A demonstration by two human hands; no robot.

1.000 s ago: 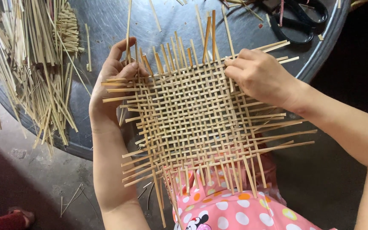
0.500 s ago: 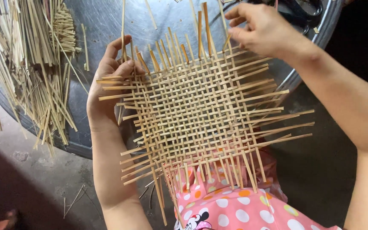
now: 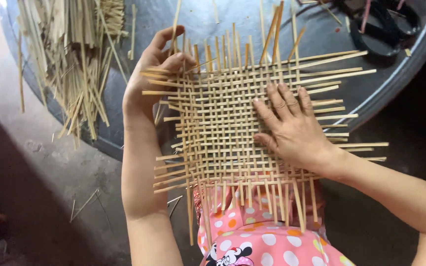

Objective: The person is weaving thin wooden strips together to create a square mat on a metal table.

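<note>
The left hand (image 3: 149, 83) curls with fingers bent, forearm reaching upward; the right hand (image 3: 292, 128) lies flat, palm down, fingers spread.

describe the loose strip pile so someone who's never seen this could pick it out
Start at the round grey table filling the top of the head view. The woven mat sits at its near edge, left hand gripping the mat's left side, right hand flat on top. The strip pile lies left of the mat at the table's left edge: unlike the mat, its pale strips are unwoven, loose and fanned out.
</note>
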